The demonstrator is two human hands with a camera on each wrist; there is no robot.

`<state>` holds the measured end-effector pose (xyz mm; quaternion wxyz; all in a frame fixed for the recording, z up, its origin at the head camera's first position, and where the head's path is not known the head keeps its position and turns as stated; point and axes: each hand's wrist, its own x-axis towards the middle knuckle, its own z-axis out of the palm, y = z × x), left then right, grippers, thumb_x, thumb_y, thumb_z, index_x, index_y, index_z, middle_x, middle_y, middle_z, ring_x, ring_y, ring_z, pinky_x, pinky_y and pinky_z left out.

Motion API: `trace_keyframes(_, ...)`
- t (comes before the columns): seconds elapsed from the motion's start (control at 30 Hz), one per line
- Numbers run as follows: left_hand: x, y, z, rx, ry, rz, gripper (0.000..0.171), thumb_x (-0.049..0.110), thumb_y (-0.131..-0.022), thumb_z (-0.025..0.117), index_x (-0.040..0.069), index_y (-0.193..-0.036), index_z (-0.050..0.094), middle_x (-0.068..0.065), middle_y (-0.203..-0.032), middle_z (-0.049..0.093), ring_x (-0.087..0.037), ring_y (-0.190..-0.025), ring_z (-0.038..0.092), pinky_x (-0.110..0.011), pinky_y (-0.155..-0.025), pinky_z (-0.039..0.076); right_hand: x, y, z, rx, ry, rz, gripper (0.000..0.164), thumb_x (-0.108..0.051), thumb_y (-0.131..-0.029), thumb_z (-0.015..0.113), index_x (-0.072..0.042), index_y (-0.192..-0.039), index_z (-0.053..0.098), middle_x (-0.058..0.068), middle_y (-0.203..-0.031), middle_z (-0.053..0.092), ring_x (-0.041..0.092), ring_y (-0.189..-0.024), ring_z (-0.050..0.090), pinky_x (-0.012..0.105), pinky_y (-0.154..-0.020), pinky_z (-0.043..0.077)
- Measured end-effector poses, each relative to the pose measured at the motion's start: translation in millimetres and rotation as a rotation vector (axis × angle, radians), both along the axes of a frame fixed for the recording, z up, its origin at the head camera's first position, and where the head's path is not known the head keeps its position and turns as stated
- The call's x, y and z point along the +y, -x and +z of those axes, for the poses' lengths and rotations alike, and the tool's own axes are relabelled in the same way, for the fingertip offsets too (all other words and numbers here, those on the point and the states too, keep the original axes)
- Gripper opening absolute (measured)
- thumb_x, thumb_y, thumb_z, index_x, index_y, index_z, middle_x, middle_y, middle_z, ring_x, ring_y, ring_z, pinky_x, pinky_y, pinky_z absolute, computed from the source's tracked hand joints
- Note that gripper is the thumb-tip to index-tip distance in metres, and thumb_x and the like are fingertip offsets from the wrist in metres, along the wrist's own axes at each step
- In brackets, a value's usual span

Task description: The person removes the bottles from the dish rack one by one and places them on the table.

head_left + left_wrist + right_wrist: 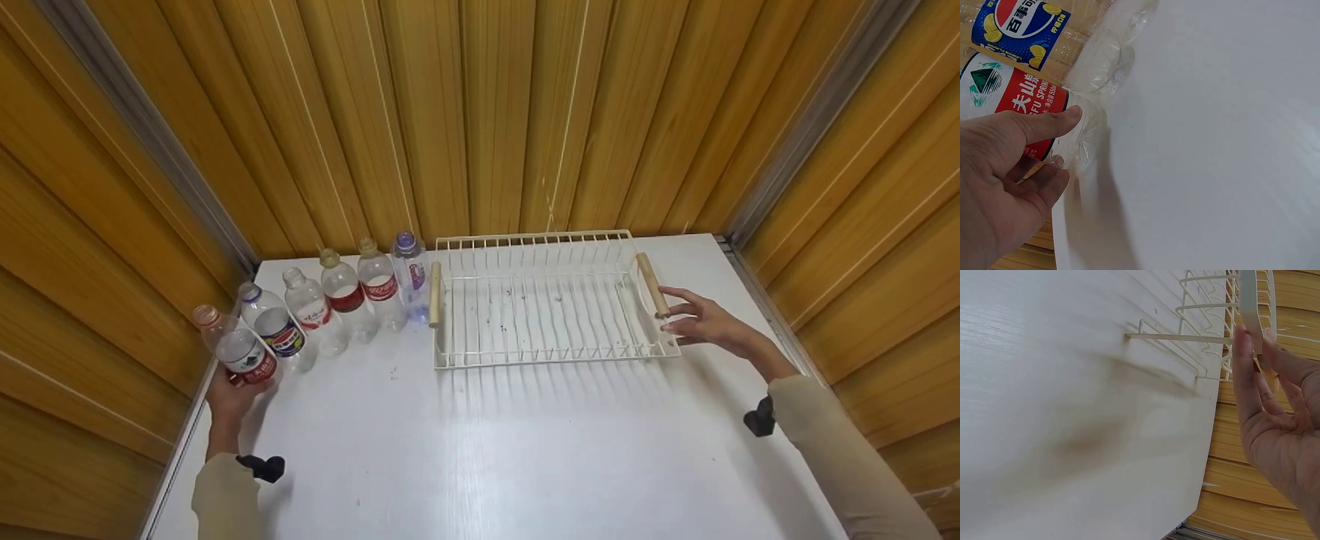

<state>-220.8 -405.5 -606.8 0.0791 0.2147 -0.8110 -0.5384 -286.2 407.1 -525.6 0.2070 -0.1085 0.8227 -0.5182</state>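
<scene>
At the left end of a row of plastic bottles, my left hand (pixel 231 394) holds a clear bottle with a red and white label (pixel 244 352) low down, thumb on the near side and fingers curled behind. The bottle stands upright beside one with a blue label (pixel 283 337), whose lemon pictures show in the left wrist view. On the right, my right hand (pixel 705 322) is at the right end of a white wire rack (pixel 555 364). Its thumb and fingers (pixel 1247 382) pinch the end piece by the wooden handle (pixel 652 285).
More bottles stand between the hands: a red-and-white one (pixel 315 315), two with red labels (pixel 347 298), and a purple-tinted one (pixel 412 277) close to the rack's left wooden handle (pixel 435 296). Wood-patterned panels (pixel 495 112) enclose the white table (pixel 465 465) behind and at both sides.
</scene>
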Motion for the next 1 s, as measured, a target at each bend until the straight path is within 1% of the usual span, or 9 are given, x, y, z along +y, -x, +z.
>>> trace_keyframes(0.13, 1.0, 2.4, 0.4, 0.009, -0.011, 0.004, 0.094, -0.013, -0.081, 0.072, 0.000, -0.159, 0.021, -0.031, -0.160, 0.032, -0.048, -0.147, 0.035, -0.058, -0.119, 0.036, -1.7, -0.6, -0.4, 0.015, -0.005, 0.005, 0.083, -0.010, -0.098, 0.067, -0.007, -0.163, 0.015, 0.036, -0.143, 0.042, 0.012, -0.108, 0.066, 0.030, -0.087, 0.061)
trace_keyframes(0.23, 2.4, 5.8, 2.4, 0.006, -0.018, 0.011, 0.094, -0.015, -0.080, 0.071, -0.001, -0.159, 0.021, -0.031, -0.160, 0.032, -0.049, -0.147, 0.035, -0.057, -0.119, 0.036, -2.7, 0.1, -0.3, 0.003, -0.015, -0.005, 0.084, -0.012, -0.098, 0.068, -0.009, -0.163, 0.015, 0.035, -0.144, 0.042, 0.014, -0.109, 0.066, 0.032, -0.088, 0.061)
trace_keyframes(0.37, 3.6, 9.7, 4.2, -0.036, -0.008, 0.021, 0.097, -0.011, -0.082, 0.073, 0.000, -0.160, 0.017, -0.031, -0.161, 0.030, -0.048, -0.149, 0.033, -0.057, -0.121, 0.034, -3.8, 1.4, 0.0, -0.005, -0.022, -0.017, 0.085, -0.013, -0.098, 0.068, -0.010, -0.163, 0.013, 0.036, -0.147, 0.041, 0.026, -0.116, 0.064, 0.037, -0.091, 0.061)
trace_keyframes(0.47, 3.0, 7.2, 5.3, -0.067, 0.000, 0.027, 0.100, -0.006, -0.083, 0.075, 0.003, -0.161, 0.014, -0.030, -0.163, 0.028, -0.048, -0.151, 0.029, -0.057, -0.123, 0.030, -7.1, 5.9, -0.3, -0.001, -0.023, -0.011, 0.085, -0.012, -0.098, 0.067, -0.010, -0.164, 0.013, 0.037, -0.148, 0.040, 0.037, -0.122, 0.061, 0.039, -0.092, 0.061)
trace_keyframes(0.53, 2.7, 4.6, 5.0, -0.067, 0.001, 0.030, 0.101, -0.005, -0.083, 0.076, 0.003, -0.161, 0.013, -0.030, -0.163, 0.028, -0.048, -0.151, 0.029, -0.057, -0.123, 0.029, -9.6, 8.9, -0.3, -0.002, -0.027, -0.009, 0.084, -0.011, -0.098, 0.067, -0.010, -0.164, 0.014, 0.037, -0.148, 0.040, 0.040, -0.123, 0.060, 0.040, -0.092, 0.061)
trace_keyframes(0.7, -0.8, -3.4, 1.4, -0.051, 0.000, 0.027, 0.100, -0.004, -0.083, 0.077, 0.000, -0.161, 0.014, -0.032, -0.161, 0.031, -0.047, -0.149, 0.032, -0.056, -0.123, 0.030, -14.2, 15.8, -0.2, -0.006, -0.040, 0.000, 0.084, -0.010, -0.098, 0.066, -0.010, -0.164, 0.013, 0.037, -0.148, 0.039, 0.037, -0.122, 0.060, 0.038, -0.092, 0.061)
trace_keyframes(0.77, -2.7, -6.0, 0.6, -0.052, 0.000, 0.021, 0.098, -0.003, -0.084, 0.076, -0.002, -0.160, 0.015, -0.033, -0.159, 0.032, -0.048, -0.148, 0.033, -0.056, -0.123, 0.030, -14.0, 16.2, -0.6, -0.011, -0.041, 0.000, 0.084, -0.010, -0.098, 0.066, -0.010, -0.164, 0.013, 0.037, -0.149, 0.039, 0.036, -0.122, 0.060, 0.038, -0.092, 0.061)
trace_keyframes(0.9, -5.9, -9.6, 3.5, -0.055, -0.016, 0.009, 0.094, 0.002, -0.086, 0.076, -0.005, -0.159, 0.016, -0.035, -0.157, 0.032, -0.049, -0.146, 0.033, -0.057, -0.122, 0.032, -11.9, 17.6, 0.5, -0.010, -0.048, 0.003, 0.085, -0.011, -0.099, 0.066, -0.010, -0.164, 0.012, 0.037, -0.149, 0.039, 0.043, -0.126, 0.058, 0.041, -0.093, 0.060)
trace_keyframes(1.0, -6.7, -11.0, 7.7, -0.068, -0.034, -0.010, 0.093, 0.007, -0.090, 0.075, -0.004, -0.160, 0.015, -0.035, -0.158, 0.030, -0.049, -0.148, 0.032, -0.056, -0.121, 0.032, -10.0, 19.7, 3.3, -0.001, -0.050, 0.002, 0.085, -0.012, -0.099, 0.066, -0.011, -0.164, 0.011, 0.037, -0.150, 0.039, 0.046, -0.128, 0.056, 0.043, -0.094, 0.059)
